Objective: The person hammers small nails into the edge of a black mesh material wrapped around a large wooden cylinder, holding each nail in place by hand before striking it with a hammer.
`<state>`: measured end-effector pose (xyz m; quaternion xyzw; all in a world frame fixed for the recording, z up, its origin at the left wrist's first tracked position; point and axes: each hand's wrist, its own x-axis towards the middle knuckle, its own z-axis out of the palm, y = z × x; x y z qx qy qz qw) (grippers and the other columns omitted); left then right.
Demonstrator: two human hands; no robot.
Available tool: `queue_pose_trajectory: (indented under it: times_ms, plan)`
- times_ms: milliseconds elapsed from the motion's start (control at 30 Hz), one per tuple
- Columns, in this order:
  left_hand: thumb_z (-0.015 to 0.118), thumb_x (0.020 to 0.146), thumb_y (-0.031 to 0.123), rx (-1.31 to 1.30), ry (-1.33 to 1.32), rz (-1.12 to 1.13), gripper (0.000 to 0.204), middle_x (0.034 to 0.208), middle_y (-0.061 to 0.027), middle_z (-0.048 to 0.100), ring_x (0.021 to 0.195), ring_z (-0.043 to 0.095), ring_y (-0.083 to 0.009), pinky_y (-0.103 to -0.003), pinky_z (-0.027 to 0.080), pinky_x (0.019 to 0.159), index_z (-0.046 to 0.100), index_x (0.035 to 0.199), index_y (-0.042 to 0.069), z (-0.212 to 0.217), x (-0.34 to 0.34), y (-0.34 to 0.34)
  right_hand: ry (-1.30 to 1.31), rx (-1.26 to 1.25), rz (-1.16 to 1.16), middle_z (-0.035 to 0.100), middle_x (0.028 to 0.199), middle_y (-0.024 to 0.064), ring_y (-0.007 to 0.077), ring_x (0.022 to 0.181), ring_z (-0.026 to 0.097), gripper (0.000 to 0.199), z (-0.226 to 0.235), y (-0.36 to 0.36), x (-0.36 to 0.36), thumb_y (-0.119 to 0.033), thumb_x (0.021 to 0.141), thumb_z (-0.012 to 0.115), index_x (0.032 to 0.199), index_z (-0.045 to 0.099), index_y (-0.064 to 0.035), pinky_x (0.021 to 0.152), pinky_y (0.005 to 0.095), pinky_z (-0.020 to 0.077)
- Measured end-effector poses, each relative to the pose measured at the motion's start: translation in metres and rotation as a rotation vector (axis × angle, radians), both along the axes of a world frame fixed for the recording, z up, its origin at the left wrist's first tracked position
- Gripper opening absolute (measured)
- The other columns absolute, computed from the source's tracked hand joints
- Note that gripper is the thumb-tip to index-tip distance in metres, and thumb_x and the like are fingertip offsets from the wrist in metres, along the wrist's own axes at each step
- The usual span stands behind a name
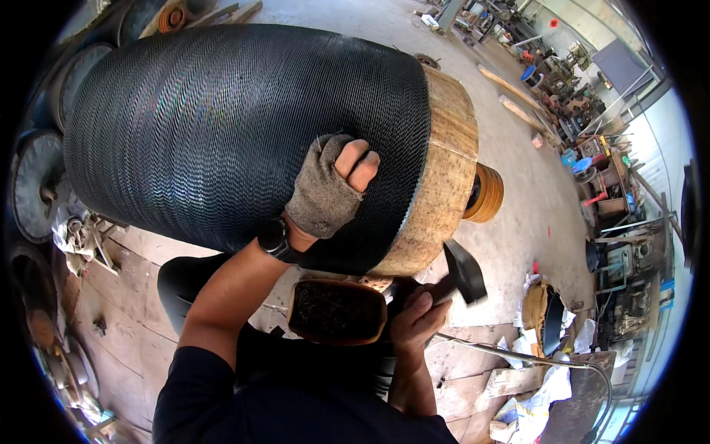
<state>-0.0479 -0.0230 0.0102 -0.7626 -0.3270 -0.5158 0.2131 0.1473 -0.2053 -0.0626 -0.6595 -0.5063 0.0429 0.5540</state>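
A large drum point(244, 133), its surface covered in dense rows of fine dark points, lies across in front of me. Bare pale wood point(436, 170) shows at its right end. My left hand point(329, 185), in a grey-brown glove that leaves two fingers bare, rests curled against the dark surface; whatever is under those fingers is hidden. My right hand point(418, 322), ungloved, grips a hammer point(464, 272) by its handle, with the dark head right of the drum's lower edge. Between my forearms sits an open tan-rimmed tub point(294, 311) containing fine dark bits.
An orange-brown grooved hub point(486, 194) sticks out of the drum's right end. Round dark discs point(38, 185) stand at the left. A bent metal tube point(510, 355) crosses low on the right, near scattered paper and sacks point(547, 388). Cluttered tools point(606, 177) line the right wall.
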Motion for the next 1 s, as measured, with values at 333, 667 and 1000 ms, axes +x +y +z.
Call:
queue_pose_trajectory:
  times_ms: [333,667,1000]
  plan:
    - [0.067,0.078,0.003,-0.015,-0.008,-0.002,0.036,0.108,-0.0103,0.059,0.095,0.063,-0.0298,-0.043,0.052,0.079,0.059,0.112,0.008,0.002,-0.001,0.001,0.098,0.119,0.078,0.048,0.064,0.0022,0.0090,0.052,0.043,0.028,0.016,-0.003,-0.008,-0.029,0.106,0.044,0.096,0.049,-0.0030,0.049,0.0219,0.0341]
    - [0.069,0.079,0.005,0.009,-0.019,-0.003,0.035,0.110,-0.0101,0.059,0.095,0.062,-0.0300,-0.043,0.052,0.079,0.060,0.112,0.008,0.000,0.001,0.002,0.137,0.044,0.063,0.052,0.064,0.0046,0.0123,0.051,0.047,0.029,0.017,-0.010,-0.006,-0.029,0.105,0.046,0.094,0.054,-0.0026,0.046,0.0256,0.0353]
    - [0.068,0.074,0.005,-0.019,-0.001,0.004,0.039,0.111,-0.0107,0.057,0.096,0.061,-0.0311,-0.044,0.051,0.080,0.060,0.113,0.010,0.004,0.000,0.002,0.184,-0.098,0.039,0.057,0.068,0.0058,0.0175,0.056,0.053,0.028,0.016,-0.016,-0.007,-0.025,0.101,0.051,0.089,0.052,0.0005,0.050,0.0353,0.0417]
